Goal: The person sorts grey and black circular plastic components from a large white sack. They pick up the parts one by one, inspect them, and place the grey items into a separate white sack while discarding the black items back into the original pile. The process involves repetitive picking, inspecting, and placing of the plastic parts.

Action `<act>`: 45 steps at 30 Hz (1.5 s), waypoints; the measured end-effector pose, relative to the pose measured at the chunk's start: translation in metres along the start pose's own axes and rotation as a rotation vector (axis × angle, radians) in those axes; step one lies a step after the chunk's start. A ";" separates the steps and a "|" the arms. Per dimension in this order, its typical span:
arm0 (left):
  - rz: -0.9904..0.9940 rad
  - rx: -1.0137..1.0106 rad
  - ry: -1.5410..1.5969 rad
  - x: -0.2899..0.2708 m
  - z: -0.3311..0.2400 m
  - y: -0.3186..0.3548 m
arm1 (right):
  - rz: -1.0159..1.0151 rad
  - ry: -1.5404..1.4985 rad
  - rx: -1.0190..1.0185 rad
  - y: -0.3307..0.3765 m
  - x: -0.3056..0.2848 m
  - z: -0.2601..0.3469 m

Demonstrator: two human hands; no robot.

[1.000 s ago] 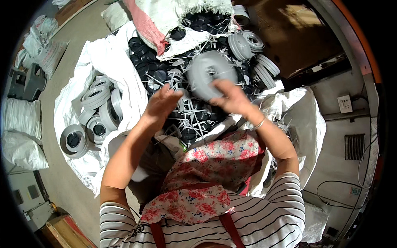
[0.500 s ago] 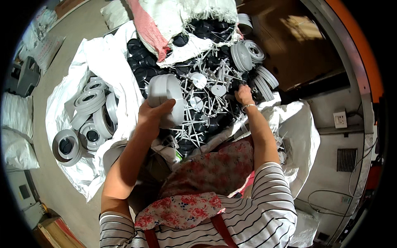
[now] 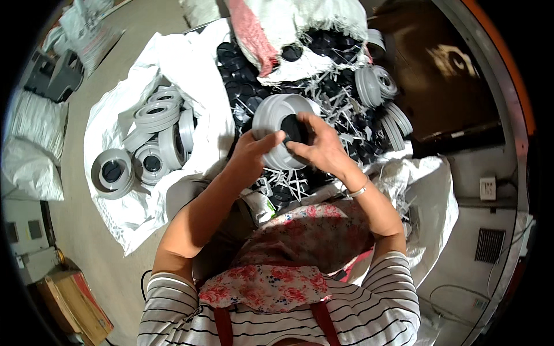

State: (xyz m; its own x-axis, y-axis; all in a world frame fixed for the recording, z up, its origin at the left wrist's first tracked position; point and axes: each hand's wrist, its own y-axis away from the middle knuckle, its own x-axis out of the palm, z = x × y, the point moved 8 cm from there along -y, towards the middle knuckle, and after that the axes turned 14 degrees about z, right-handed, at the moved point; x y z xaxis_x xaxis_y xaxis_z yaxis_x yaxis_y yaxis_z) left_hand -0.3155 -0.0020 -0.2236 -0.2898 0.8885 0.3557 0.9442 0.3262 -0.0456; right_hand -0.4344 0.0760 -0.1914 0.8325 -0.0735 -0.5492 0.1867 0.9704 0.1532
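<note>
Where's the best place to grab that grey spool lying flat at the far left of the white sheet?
Probably by its outer rim, coming down from above. The grey spool lies flat on the white sheet with its broad round flange facing up and a dark core in the middle, so fingers can close across the flange edge. Its left side is free; other spools crowd its right.

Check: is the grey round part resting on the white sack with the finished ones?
No: the grey round part is held up by the left hand and right hand, above the pile of black discs.
</note>
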 end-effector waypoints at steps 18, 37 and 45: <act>0.011 -0.188 0.025 -0.001 0.015 0.006 | 0.182 -0.616 0.361 0.014 0.017 -0.043; -0.738 0.210 -1.089 -0.069 -0.091 0.038 | -0.730 0.539 0.558 -0.052 -0.202 -0.195; -0.437 -0.046 -0.585 -0.062 -0.034 0.004 | -0.509 0.487 0.449 -0.062 -0.185 -0.249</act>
State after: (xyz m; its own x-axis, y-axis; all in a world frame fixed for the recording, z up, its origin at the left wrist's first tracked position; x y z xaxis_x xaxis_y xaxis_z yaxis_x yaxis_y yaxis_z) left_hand -0.2882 -0.0660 -0.2143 -0.6658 0.7115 -0.2246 0.7251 0.6880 0.0300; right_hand -0.7302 0.0870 -0.3042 0.2907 -0.2697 -0.9180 0.7549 0.6542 0.0469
